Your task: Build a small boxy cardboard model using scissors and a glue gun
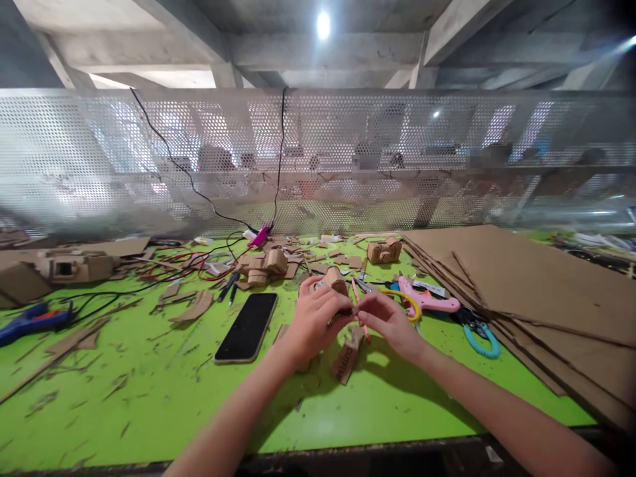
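Note:
My left hand and my right hand meet over the green table, fingertips pinched together around a small dark piece too small to make out. Just beyond my left hand stands a rounded cardboard piece. Below the fingers lies a bent cardboard scrap with printed letters. A pink stick shows behind the fingertips. Close to my right hand are yellow-handled scissors and a pink glue gun. A black phone lies left of my left hand.
Cardboard sheets are stacked at the right, near turquoise-handled pliers. Cardboard camera models and scraps line the back, with cables and a magenta plug. A blue tool lies far left. A perforated screen stands behind.

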